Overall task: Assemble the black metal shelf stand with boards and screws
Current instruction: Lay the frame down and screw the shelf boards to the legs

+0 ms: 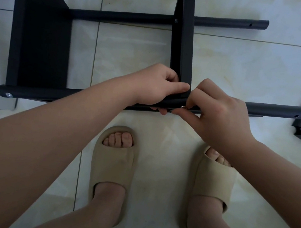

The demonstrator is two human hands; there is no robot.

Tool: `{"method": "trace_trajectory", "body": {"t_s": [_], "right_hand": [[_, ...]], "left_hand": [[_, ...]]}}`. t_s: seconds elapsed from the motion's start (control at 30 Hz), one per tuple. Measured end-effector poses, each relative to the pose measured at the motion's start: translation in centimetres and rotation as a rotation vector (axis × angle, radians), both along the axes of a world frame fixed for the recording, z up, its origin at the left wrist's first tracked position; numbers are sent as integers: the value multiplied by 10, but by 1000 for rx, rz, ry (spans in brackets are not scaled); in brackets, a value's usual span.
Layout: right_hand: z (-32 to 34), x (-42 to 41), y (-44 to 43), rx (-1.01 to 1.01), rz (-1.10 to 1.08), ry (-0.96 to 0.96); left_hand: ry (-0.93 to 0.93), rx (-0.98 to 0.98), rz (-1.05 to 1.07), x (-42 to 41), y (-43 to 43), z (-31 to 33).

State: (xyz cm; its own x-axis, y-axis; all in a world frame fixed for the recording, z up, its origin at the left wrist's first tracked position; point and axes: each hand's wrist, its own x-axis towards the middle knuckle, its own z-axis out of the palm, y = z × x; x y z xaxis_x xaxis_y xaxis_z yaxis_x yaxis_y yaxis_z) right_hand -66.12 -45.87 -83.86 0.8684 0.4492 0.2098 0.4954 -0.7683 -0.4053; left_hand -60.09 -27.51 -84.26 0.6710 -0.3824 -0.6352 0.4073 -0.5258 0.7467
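- Left hand (160,88) grips near black metal tube (72,95) and upright black board (184,48) at their joint.
- Right hand (216,110) pinches small silver screw (183,107) against that tube.
- Stand lies sideways on pale tiled floor (131,47).

Hands — left (158,88) grips board (184,48), right (216,112) pinches screw (183,107)
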Motion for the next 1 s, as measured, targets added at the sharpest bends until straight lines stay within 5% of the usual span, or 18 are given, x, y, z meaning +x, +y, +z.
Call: {"method": "trace_trajectory", "body": {"t_s": [1.0], "right_hand": [[-4, -1, 0, -29, 2, -33]], "left_hand": [[14, -7, -1, 1, 1, -1]]}}
